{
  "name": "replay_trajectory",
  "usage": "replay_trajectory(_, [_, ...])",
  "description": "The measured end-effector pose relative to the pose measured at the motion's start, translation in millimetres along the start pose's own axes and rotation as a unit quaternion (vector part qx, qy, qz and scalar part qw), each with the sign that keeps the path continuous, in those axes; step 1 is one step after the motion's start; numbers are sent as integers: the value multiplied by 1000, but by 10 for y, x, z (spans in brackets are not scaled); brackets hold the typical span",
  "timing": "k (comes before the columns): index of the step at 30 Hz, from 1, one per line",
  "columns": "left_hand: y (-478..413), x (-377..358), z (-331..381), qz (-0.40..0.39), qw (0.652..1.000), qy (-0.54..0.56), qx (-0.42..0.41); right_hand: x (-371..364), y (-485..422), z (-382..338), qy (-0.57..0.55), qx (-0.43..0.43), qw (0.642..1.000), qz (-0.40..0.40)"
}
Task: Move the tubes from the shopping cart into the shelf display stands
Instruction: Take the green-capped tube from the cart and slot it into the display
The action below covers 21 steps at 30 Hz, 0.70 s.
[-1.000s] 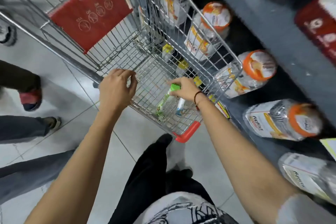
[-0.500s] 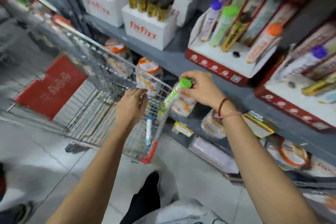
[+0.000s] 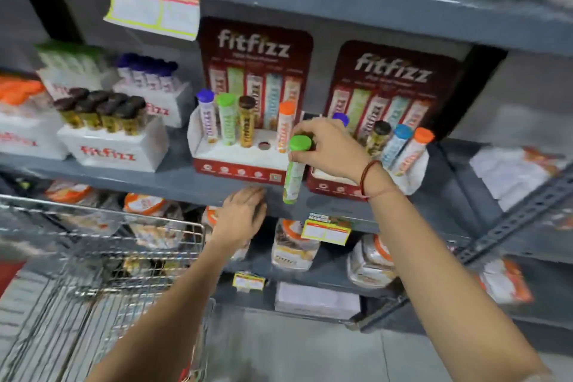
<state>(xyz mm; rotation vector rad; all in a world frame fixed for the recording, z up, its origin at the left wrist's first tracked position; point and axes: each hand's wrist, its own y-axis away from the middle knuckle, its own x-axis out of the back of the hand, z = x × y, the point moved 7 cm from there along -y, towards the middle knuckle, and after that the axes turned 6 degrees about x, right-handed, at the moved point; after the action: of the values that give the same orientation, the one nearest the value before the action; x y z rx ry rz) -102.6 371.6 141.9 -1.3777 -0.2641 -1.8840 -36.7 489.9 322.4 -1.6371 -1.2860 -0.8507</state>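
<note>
My right hand (image 3: 333, 146) grips a green-capped tube (image 3: 294, 170) by its cap, holding it upright in front of the gap between two red display stands. The left stand (image 3: 238, 166) holds several tubes with purple, green, brown and orange caps, and one empty hole (image 3: 264, 145) shows in its white top. The right stand (image 3: 338, 187) carries tubes with purple, brown, blue and orange caps, partly hidden by my hand. My left hand (image 3: 240, 215) rests flat, fingers spread, against the grey shelf edge (image 3: 173, 183). The wire shopping cart (image 3: 102, 260) stands at lower left.
White boxes (image 3: 114, 149) of more tubes stand on the same shelf to the left. Orange-lidded jars (image 3: 294, 245) lie on the shelf below. Price tags (image 3: 325, 231) hang from shelf edges. A slotted upright (image 3: 496, 232) runs at right. Grey floor lies below.
My right hand lifted the green-capped tube out of the cart up to the display stands. My left hand left the cart rim and went to the shelf edge. The view swung up to the shelf.
</note>
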Motion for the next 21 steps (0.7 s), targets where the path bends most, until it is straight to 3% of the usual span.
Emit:
replay_trajectory(10, [95, -216, -35, -29, 999, -30, -23, 173, 96, 242, 5, -35, 996, -80])
replay_trajectory(21, [95, -242, -55, -30, 998, -47, -38, 555, 51, 666, 83, -96, 990, -57])
